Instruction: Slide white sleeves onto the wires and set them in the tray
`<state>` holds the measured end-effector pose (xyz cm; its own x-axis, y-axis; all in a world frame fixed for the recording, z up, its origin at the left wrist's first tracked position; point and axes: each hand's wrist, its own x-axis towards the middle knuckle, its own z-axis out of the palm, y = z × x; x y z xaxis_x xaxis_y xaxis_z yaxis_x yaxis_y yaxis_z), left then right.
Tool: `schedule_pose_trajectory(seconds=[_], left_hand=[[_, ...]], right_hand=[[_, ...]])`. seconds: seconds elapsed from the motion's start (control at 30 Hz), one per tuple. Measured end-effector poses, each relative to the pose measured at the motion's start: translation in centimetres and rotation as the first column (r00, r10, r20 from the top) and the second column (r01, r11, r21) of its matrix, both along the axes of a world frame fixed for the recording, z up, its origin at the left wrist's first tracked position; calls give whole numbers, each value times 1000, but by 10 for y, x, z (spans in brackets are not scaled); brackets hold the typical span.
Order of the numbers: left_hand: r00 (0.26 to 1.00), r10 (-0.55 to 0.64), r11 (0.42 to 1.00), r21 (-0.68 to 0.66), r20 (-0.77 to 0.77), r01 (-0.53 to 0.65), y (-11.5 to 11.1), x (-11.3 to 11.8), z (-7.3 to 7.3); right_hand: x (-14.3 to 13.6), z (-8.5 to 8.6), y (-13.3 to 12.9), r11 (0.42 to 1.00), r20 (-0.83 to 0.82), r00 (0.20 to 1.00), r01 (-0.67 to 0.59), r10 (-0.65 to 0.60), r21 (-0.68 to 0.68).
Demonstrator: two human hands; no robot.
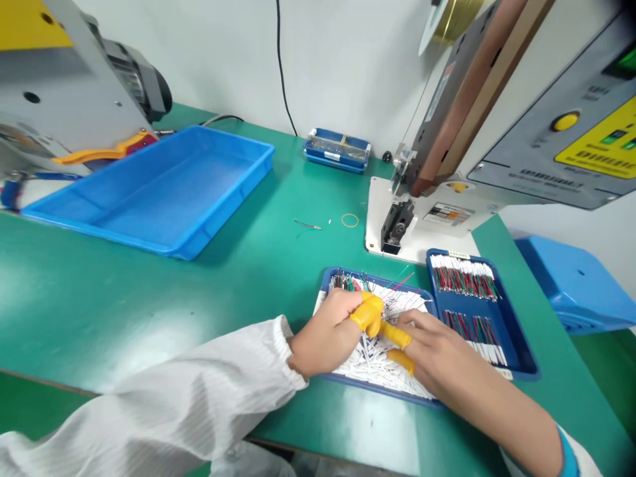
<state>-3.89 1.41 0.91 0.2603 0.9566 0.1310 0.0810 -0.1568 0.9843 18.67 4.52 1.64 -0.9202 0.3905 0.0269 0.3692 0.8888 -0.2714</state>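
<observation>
Head view: our left hand (332,331) and right hand (440,354) curled, grip unclear, over white strips (365,372); tabletop (248,291) stretched beyond tray rim (380,389).

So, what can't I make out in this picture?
In the head view:
What the left hand may hold: hidden by its yellow finger covers.
Some white pieces in the blue tray: covered by the right hand.
Small lettering on the machine panel at right: blurred.
Gold spool's top: cut off by upper edge.
</observation>
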Motion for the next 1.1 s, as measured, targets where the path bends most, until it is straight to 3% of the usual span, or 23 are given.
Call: schedule_pose_trajectory(seconds=[0.07,0.13,0.23,0.3,0.37,0.47,0.53,0.63,0.83,0.97,1.1], left_hand=[[1000,-24,1000,-4,-10,24,0,-1,0],[999,-40,999,-14,-16,40,-1,0,1],[999,-51,997,-49,14,52,-3,2,6],[998,-54,996,-71,26,56,-4,3,9],[998,-54,996,-74,7,55,-6,4,11],[997,-49,997,-61,-53,46,-9,5,11],[991,-58,997,-60,-118,51,-11,5,10],[974,-55,998,-46,-222,46,-15,4,7],[943,-77,997,-36,-323,69,-24,6,16],[941,-52,998,-39,-335,41,-27,8,20],[933,-110,992,-100,-343,80,-24,7,16]], right_hand=[[-4,-1,-6,991,27,999,-46,43,129],[-6,2,-8,985,44,997,-71,64,160],[0,9,-3,999,-93,995,-30,28,-21],[6,13,2,969,-273,953,66,-132,-237],[11,13,5,864,-433,803,188,-409,-466],[10,4,6,621,-506,434,175,-745,-764],[5,-4,6,518,-495,235,47,-837,-854],[-4,-11,8,450,-455,55,-85,-889,-889],[-10,1,5,375,-380,-19,-206,-925,-904],[-10,8,1,377,-375,-44,-161,-926,-912],[-10,9,0,345,-342,-43,-144,-939,-928]])
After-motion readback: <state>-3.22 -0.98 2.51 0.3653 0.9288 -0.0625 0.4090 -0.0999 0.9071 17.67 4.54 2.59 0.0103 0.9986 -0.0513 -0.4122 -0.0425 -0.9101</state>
